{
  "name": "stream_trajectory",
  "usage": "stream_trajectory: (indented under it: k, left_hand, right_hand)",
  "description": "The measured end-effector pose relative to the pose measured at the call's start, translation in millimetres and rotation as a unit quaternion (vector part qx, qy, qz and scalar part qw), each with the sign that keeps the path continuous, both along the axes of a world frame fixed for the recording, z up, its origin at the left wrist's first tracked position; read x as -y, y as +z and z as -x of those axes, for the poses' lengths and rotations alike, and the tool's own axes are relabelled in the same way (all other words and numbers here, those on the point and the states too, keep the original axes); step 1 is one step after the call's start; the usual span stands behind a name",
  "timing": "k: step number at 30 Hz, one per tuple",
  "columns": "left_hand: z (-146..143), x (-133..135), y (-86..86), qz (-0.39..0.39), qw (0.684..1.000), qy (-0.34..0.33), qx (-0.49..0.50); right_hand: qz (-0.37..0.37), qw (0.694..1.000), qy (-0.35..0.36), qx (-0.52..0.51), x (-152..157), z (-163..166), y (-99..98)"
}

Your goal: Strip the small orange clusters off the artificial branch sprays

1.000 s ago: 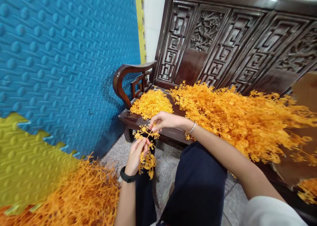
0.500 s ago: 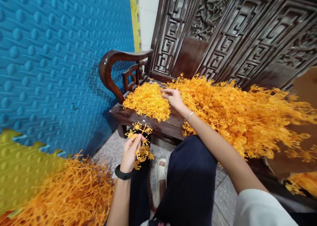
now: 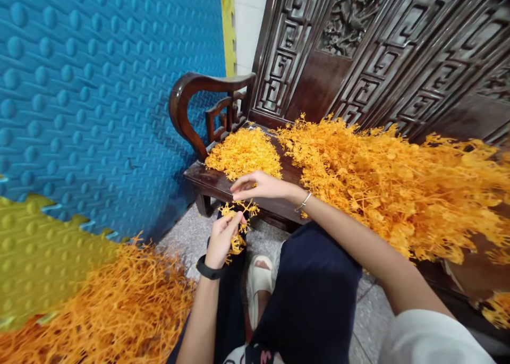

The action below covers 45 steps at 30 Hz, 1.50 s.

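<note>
My left hand [image 3: 222,239], with a black wristband, is closed on a small orange plastic sprig [image 3: 240,217] held above my knees. My right hand [image 3: 258,186], with a thin bracelet, pinches the top of the same sprig with its fingertips. Just beyond my right hand a small pile of plucked orange pieces [image 3: 244,154] lies on the left end of a dark wooden bench [image 3: 207,180]. A large heap of orange plastic branches [image 3: 390,186] covers the bench seat to the right.
A blue and yellow foam mat [image 3: 99,98] stands against the wall on the left. Bare orange stems [image 3: 119,305] are heaped on the floor at lower left. The bench has a carved back [image 3: 358,50] and a curved armrest [image 3: 187,95]. My dark-trousered legs and a white sandal [image 3: 257,279] are below.
My right hand came back from the small pile on the bench to the sprig in my left hand and pinches it. The camera view shifted slightly.
</note>
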<state>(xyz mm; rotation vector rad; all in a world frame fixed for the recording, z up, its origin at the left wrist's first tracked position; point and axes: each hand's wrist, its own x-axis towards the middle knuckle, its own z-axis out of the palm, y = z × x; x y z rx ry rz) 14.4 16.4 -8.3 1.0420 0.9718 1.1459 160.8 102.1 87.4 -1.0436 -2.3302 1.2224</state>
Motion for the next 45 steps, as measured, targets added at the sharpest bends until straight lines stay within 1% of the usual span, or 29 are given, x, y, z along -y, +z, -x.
stream_trajectory:
  k: [1, 2, 3, 6, 10, 12, 14, 16, 17, 18, 19, 20, 22, 25, 27, 29, 31, 32, 33, 34, 35, 36, 37, 38, 40, 42, 45]
  left_hand:
    - [-1, 0, 0.0, -0.001, 1.000, 0.000, 0.002]
    - [-3, 0, 0.0, 0.001, 1.000, 0.002, 0.011]
    - [-5, 1, -0.2, 0.005, 1.000, 0.005, 0.027]
    - [-12, 0, -0.1, 0.027, 0.995, 0.026, 0.094]
    - [-19, -3, 0.9, 0.036, 0.987, 0.070, 0.142]
    - [-17, -6, 0.8, 0.038, 0.985, 0.077, 0.148]
    - [-12, -6, -0.3, 0.042, 0.984, 0.084, 0.152]
    - [-6, -3, -2.1, 0.052, 0.983, 0.091, 0.150]
    - [-3, -1, -3.0, 0.060, 0.983, 0.092, 0.147]
    - [-1, 2, -3.9, 0.070, 0.983, 0.091, 0.142]
    - [1, 6, -4.6, 0.077, 0.984, 0.086, 0.137]
    - [2, 8, -5.0, 0.081, 0.985, 0.080, 0.132]
    - [3, 12, -5.2, 0.076, 0.987, 0.063, 0.129]
    - [2, 12, -4.3, 0.057, 0.989, 0.040, 0.130]
    - [2, 10, -3.4, 0.049, 0.989, 0.045, 0.135]
    - [3, 8, -2.5, 0.044, 0.988, 0.058, 0.138]
    - [5, 8, -1.4, 0.041, 0.987, 0.070, 0.141]
    - [6, 7, -0.9, 0.040, 0.986, 0.075, 0.142]
    - [7, 7, -0.4, 0.042, 0.986, 0.079, 0.144]
    - [8, 7, -0.1, 0.043, 0.985, 0.083, 0.146]
    - [9, 7, 0.1, 0.045, 0.984, 0.086, 0.147]
    - [9, 7, 0.0, 0.046, 0.984, 0.088, 0.148]
    - [10, 7, -0.2, 0.046, 0.984, 0.090, 0.148]
    - [9, 7, -0.6, 0.045, 0.984, 0.090, 0.145]
    - [7, 7, -1.4, 0.045, 0.986, 0.083, 0.134]
    - [3, 8, -1.4, 0.051, 0.989, 0.070, 0.122]
    - [-3, 10, 1.1, 0.061, 0.988, 0.059, 0.128]
  right_hand:
    - [0.003, 1.000, 0.004, 0.007, 3, 3, -0.8]
    - [0.009, 1.000, -0.009, 0.007, 4, 4, -2.1]
    - [0.014, 0.999, -0.039, 0.002, 2, 4, -3.7]
    - [0.013, 0.985, -0.167, -0.033, -6, 2, -9.3]
    - [0.004, 0.958, -0.279, -0.063, -13, 13, -20.2]
    - [0.016, 0.944, -0.318, -0.081, -13, 26, -26.1]
    - [0.030, 0.936, -0.336, -0.100, -15, 37, -28.6]
    - [0.014, 0.921, -0.362, -0.140, -24, 39, -24.3]
    - [-0.007, 0.906, -0.390, -0.167, -31, 36, -19.6]
    - [-0.031, 0.885, -0.422, -0.195, -40, 29, -13.7]
    - [-0.057, 0.852, -0.470, -0.222, -50, 20, -7.5]
    - [-0.069, 0.836, -0.494, -0.228, -61, 10, -2.0]
    - [-0.052, 0.830, -0.509, -0.222, -80, -9, 4.3]
    - [-0.012, 0.848, -0.489, -0.202, -94, -25, 0.4]
    - [-0.016, 0.877, -0.451, -0.168, -92, -25, -4.9]
    - [-0.030, 0.916, -0.384, -0.112, -82, -20, -7.1]
    - [-0.006, 0.963, -0.265, -0.058, -68, -13, -6.0]
    - [0.028, 0.981, -0.188, -0.035, -59, -8, -5.1]
    - [0.069, 0.992, -0.103, -0.010, -51, -4, -4.7]
    - [0.108, 0.994, -0.021, 0.015, -43, 0, -4.9]
    - [0.141, 0.988, 0.048, 0.037, -36, 4, -6.0]
    - [0.165, 0.980, 0.094, 0.053, -30, 8, -7.7]
    - [0.177, 0.976, 0.116, 0.059, -26, 10, -9.9]
    - [0.179, 0.975, 0.117, 0.057, -24, 12, -12.1]
    - [0.158, 0.982, 0.093, 0.047, -22, 11, -14.9]
    - [0.109, 0.990, 0.075, 0.049, -24, 7, -14.4]
    - [0.027, 0.995, 0.077, 0.055, -26, 2, -9.6]
